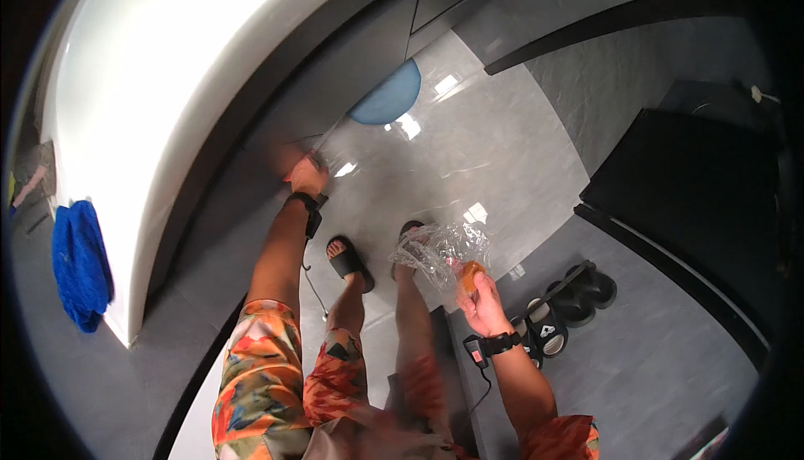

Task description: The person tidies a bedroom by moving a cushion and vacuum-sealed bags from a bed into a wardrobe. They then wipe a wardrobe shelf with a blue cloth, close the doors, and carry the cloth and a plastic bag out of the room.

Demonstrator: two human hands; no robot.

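Observation:
My right hand (483, 309) holds a small orange-brown object (471, 274), its exact kind unclear, together with a crumpled sheet of clear plastic film (443, 249). The film spreads out beyond the fingers, above one of my feet. My left hand (309, 174) is stretched forward to the grey cabinet front (352, 83) beneath a white washbasin (169, 39). A reddish blur shows beside its fingers, which are mostly hidden, so what they touch cannot be made out. Each wrist carries a black strap with a small device.
A blue towel (81, 265) hangs over the basin's edge. A blue rounded object (389, 95) partly shows by the cabinet. Dark slippers (575, 296) sit in a rack along the grey wall at right. A black panel (678, 190) stands farther right. The glossy tile floor (502, 139) reflects lights.

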